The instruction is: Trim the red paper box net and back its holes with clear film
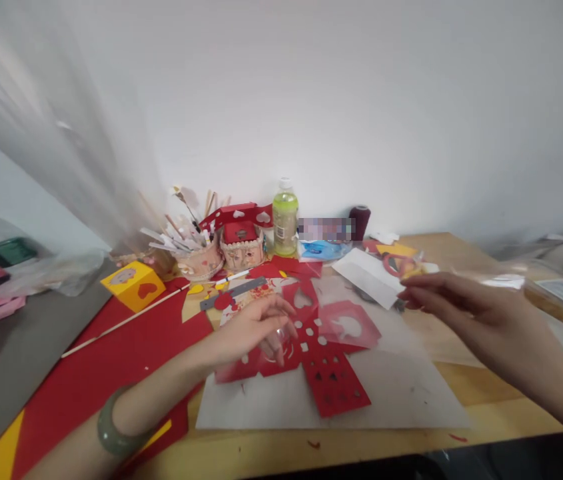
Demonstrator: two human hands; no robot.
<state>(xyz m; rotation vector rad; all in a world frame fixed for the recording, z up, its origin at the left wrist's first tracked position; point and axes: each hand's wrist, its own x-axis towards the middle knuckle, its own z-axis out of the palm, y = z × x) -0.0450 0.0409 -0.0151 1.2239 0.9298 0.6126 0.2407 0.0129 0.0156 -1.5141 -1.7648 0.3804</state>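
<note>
My left hand point(256, 330) rests on a red cross-shaped paper cutout point(328, 373) with heart and small hole cutouts, fingers curled down onto it and holding the edge of a clear plastic sheet point(341, 327). A green bangle point(111, 433) circles my left wrist. My right hand point(454, 307) hovers at the right over the table, fingers stretched leftward and pressed together, near the far edge of the clear sheet and a white folded paper point(368, 277). The cutout lies on a white sheet point(401, 393) on the wooden table point(501, 393).
At the back stand a green bottle point(285, 223), a dark red thread spool point(360, 220), a red heart box point(241, 233), a cup of sticks and brushes point(196, 257). A yellow box point(132, 285) and a long stick point(121, 323) lie on red paper point(106, 373) at left. Plastic bags sit left.
</note>
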